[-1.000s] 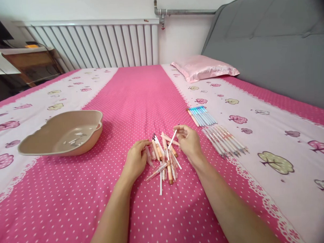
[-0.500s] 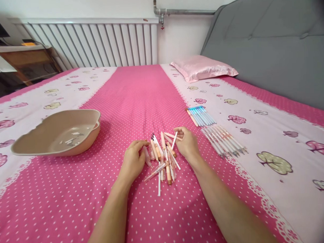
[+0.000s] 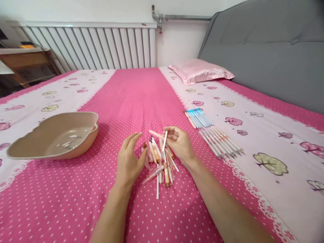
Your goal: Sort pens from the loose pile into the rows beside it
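My left hand (image 3: pixel 130 160) is at the left side of a loose pile of pen parts (image 3: pixel 159 164), fingers apart from the thumb and nothing between them. The pile mixes pink barrels with brown ends, clear tubes and thin white sticks. My right hand (image 3: pixel 180 144) is closed at the pile's far right side. A pink pen barrel (image 3: pixel 155 133) points left from its fingertips, and a white stick (image 3: pixel 165 141) stands slanted at the same fingers. The hand partly hides how both are gripped.
Right of the pile lie a row of blue pens (image 3: pixel 199 117) and a row of pale pens (image 3: pixel 221 142). A beige basin (image 3: pixel 53 139) with small white pieces stands at left on the pink bedspread (image 3: pixel 134 101). A pink pillow (image 3: pixel 201 71) lies by the grey headboard (image 3: pixel 260 43).
My right hand has moved left over the pile with the pink barrel and white stick. My left hand has lifted off the pile's left edge and its fingers have spread.
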`<state>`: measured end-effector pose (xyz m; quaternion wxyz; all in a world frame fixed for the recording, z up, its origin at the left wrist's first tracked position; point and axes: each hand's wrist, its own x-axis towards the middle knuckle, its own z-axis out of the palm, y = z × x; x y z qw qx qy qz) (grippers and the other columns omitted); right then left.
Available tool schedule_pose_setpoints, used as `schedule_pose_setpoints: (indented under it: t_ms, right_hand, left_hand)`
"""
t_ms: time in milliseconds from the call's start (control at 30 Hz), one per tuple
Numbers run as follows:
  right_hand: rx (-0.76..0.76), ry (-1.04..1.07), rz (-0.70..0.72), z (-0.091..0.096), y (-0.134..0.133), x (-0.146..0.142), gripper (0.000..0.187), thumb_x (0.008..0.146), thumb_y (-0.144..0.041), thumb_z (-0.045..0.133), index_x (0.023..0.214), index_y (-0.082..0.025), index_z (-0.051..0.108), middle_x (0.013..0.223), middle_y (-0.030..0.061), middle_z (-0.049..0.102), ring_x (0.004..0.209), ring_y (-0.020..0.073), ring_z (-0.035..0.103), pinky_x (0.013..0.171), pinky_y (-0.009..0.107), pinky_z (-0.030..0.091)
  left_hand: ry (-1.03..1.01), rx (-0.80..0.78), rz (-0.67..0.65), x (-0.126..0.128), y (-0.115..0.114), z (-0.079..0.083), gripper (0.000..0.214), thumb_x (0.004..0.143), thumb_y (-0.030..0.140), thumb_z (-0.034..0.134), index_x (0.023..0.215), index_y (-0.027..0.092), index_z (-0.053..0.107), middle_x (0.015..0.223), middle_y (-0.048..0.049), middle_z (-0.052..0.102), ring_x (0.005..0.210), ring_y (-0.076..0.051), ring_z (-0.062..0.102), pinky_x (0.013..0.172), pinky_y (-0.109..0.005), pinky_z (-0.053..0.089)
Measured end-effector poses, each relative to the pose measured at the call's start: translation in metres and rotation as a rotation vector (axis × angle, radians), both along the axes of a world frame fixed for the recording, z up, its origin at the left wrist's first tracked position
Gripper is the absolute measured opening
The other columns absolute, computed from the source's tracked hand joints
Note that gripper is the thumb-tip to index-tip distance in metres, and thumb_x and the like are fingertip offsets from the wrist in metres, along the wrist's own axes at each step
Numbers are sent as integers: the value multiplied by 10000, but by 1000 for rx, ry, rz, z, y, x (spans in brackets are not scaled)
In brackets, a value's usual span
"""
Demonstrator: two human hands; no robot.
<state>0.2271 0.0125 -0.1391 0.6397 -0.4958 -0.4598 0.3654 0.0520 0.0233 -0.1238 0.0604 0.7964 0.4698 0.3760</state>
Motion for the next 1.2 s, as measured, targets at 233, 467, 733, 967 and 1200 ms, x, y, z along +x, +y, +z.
schedule_pose_setpoints:
  t_ms: [233, 467, 733, 967, 1200]
  right_hand:
    - [11, 7, 226, 9, -8, -17, 329, 635, -236, 721, 930, -183, 588, 842, 17, 652, 790, 139, 644, 758, 289, 545]
    - [24, -14, 253, 8, -9, -18, 310, 642, -194, 699, 931, -190, 586, 853, 11, 642, 799, 129, 637, 760, 278, 543]
    - [101, 43, 184, 13, -9, -16, 282, 707, -284, 685, 961, -190, 607, 898, 25, 651, 811, 126, 623, 769, 270, 514]
    - [156, 43, -49, 17, -10, -13, 333, 872, -430, 466, 918, -162, 659, 801, 42, 667, 712, 121, 616, 627, 236, 487]
    - [199, 60, -22, 22, -13, -16, 258, 869, -383, 495, 939, -172, 625, 769, 18, 637, 653, 108, 608, 597, 241, 498]
  left_hand:
    - [64, 101, -168, -1, 1, -3, 280, 825, 289, 543, 1093, 229, 603, 1108, -53, 638, 1100, -211, 531, 973, -382, 395]
    - [31, 24, -207, -1, 1, -7, 224, 851, 319, 527, 1011, 209, 638, 902, -51, 685, 831, -181, 611, 775, -305, 460]
    - [1, -69, -166, 2, -3, -4, 226, 883, 320, 452, 995, 201, 609, 918, -45, 671, 830, -170, 623, 728, -268, 462]
    - [-61, -149, -121, 3, -4, -3, 219, 888, 343, 444, 1004, 187, 544, 936, -43, 664, 856, -177, 628, 731, -277, 461]
    - [-53, -169, -140, 3, -4, -5, 198, 889, 339, 444, 987, 186, 524, 924, -43, 654, 860, -177, 621, 728, -278, 449]
